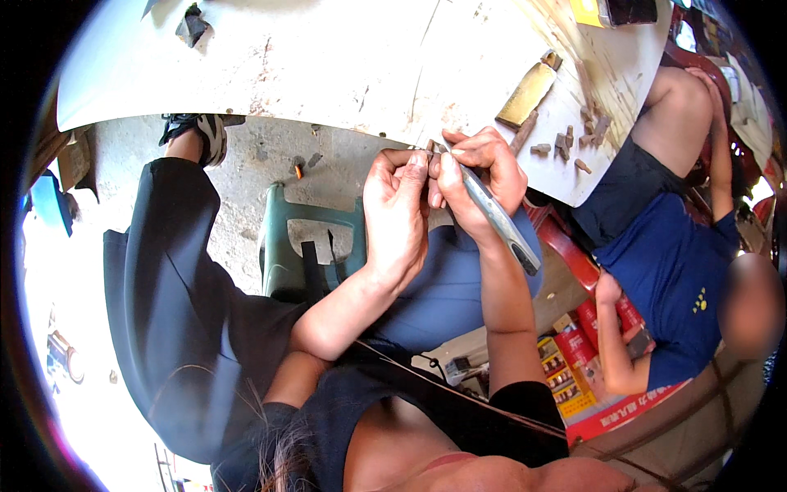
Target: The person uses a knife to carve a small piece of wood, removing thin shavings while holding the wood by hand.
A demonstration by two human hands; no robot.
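My right hand (489, 168) is closed round the grey handle of a utility knife (502, 220), whose back end points down toward my forearm. Its blade end lies by my fingertips, close to the small brown piece (431, 148) pinched in my left hand (397, 197). Fingers cover most of that piece, so its full shape is hidden. Both hands meet just off the near edge of the white table (328, 66). On the tabletop to the right lie several small brown pieces (562, 148), a brown stick (525, 129) and a flat yellowish object (529, 92) with a brown end.
A crumpled black thing (193, 26) sits at the table's far left. Below the edge stands a green plastic stool (283, 238). Another person in a dark blue shirt (656, 254) sits at the right, near red boxes (578, 344). A small orange object (298, 171) lies on the floor.
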